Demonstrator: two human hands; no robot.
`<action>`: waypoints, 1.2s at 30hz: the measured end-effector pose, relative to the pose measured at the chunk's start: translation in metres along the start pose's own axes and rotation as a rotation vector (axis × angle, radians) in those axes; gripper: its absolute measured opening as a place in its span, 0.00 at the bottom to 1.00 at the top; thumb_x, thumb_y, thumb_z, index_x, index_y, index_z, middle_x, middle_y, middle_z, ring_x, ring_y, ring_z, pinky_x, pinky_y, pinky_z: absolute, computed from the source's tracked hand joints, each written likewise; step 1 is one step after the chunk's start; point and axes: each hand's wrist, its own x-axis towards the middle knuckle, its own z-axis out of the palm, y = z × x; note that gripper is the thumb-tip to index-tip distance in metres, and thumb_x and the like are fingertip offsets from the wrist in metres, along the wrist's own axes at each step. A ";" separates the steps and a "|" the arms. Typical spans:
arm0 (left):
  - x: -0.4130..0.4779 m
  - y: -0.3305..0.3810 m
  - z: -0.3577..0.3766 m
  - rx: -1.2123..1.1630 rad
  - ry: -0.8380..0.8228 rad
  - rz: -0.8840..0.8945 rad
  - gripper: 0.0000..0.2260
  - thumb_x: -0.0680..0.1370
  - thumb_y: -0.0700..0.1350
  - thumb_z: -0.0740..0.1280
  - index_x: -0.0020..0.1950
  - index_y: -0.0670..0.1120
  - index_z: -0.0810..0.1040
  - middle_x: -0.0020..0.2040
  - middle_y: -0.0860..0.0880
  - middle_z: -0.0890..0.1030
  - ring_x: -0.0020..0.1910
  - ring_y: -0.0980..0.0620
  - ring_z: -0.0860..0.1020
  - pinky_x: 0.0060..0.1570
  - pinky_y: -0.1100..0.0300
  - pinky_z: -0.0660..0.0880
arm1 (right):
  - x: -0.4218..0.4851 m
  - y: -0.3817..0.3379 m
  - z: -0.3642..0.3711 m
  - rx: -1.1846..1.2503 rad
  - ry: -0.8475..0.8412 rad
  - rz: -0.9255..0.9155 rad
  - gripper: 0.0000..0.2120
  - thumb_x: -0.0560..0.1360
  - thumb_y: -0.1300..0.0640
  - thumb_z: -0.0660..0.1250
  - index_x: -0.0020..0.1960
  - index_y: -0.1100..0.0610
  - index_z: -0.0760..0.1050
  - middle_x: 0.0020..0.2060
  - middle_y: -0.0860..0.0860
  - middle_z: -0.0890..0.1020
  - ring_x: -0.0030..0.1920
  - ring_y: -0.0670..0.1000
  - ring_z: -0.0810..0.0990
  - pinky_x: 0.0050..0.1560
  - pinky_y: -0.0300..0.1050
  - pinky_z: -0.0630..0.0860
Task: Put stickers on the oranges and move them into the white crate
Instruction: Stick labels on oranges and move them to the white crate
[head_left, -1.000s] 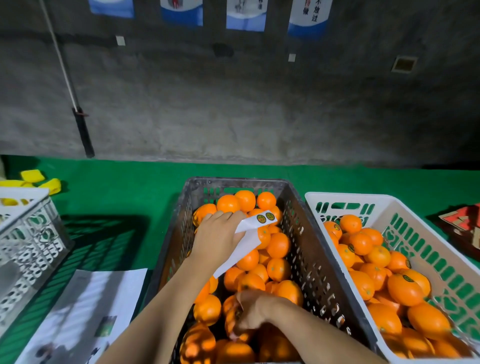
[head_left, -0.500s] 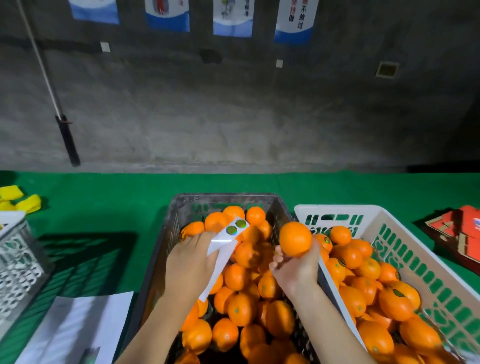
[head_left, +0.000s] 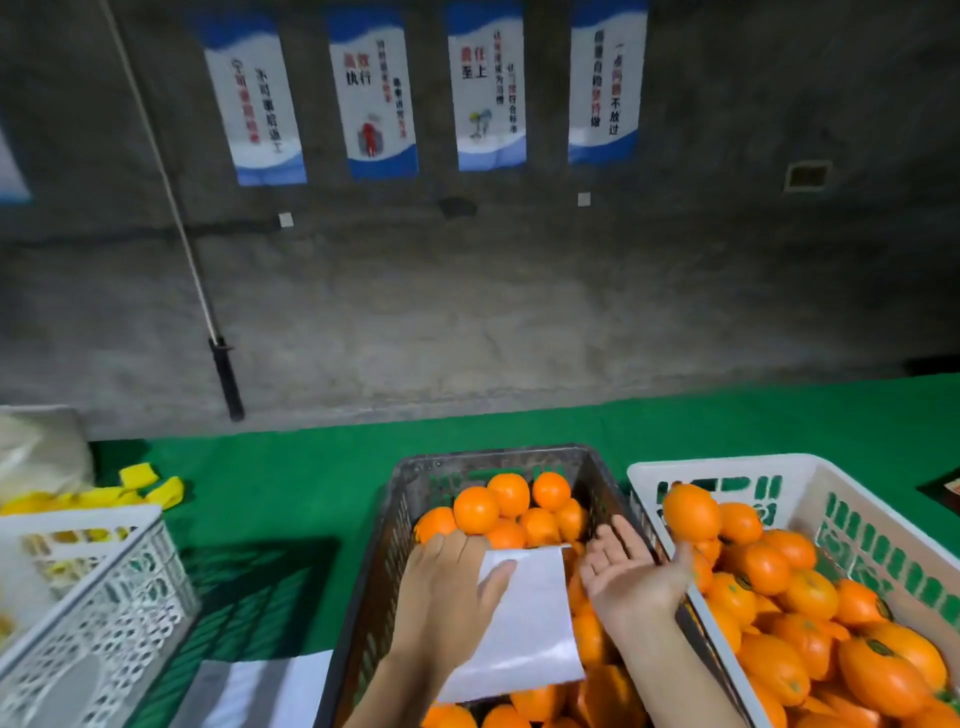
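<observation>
Green felt covers the tabletop (head_left: 291, 499) under a rough grey concrete wall hung with blue-and-white posters (head_left: 382, 98), and half a second on the view has tipped up to take in those posters. That orange (head_left: 691, 512) gripped in the right hand (head_left: 626, 574) a moment ago is now off the fingers, in the air over the white crate (head_left: 727, 467), just above its pile of round, glossy stickered fruit. Right hand is spread wide, palm up, holding nothing, above the dark slotted crate (head_left: 498, 454) and its rim. Left hand (head_left: 447, 592) rests over the dark crate's oranges, thumb pressed onto the white sticker sheet (head_left: 519, 629), which now shows its plain blank face. A white lattice crate (head_left: 93, 592) stands left, yellow strips (head_left: 150, 486) behind.
</observation>
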 end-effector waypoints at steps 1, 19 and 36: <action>-0.001 0.002 -0.002 0.028 0.003 -0.003 0.17 0.79 0.60 0.54 0.40 0.53 0.75 0.36 0.53 0.74 0.34 0.51 0.73 0.34 0.57 0.68 | -0.001 0.005 0.001 -0.185 0.036 -0.031 0.36 0.77 0.30 0.52 0.62 0.61 0.76 0.52 0.59 0.78 0.52 0.57 0.75 0.54 0.54 0.70; -0.019 -0.007 0.008 -0.239 0.046 -0.077 0.12 0.79 0.45 0.58 0.39 0.54 0.59 0.33 0.52 0.71 0.34 0.48 0.71 0.34 0.52 0.67 | -0.030 0.039 -0.008 -1.374 -0.482 -0.408 0.09 0.78 0.62 0.66 0.44 0.53 0.83 0.40 0.46 0.86 0.42 0.44 0.82 0.42 0.33 0.74; -0.018 -0.011 0.010 -0.180 -0.155 -0.227 0.11 0.82 0.48 0.52 0.44 0.51 0.70 0.44 0.51 0.77 0.46 0.49 0.72 0.47 0.53 0.67 | -0.038 0.033 0.002 -0.978 -0.460 -0.029 0.17 0.81 0.55 0.64 0.56 0.70 0.78 0.52 0.64 0.84 0.50 0.58 0.85 0.52 0.50 0.81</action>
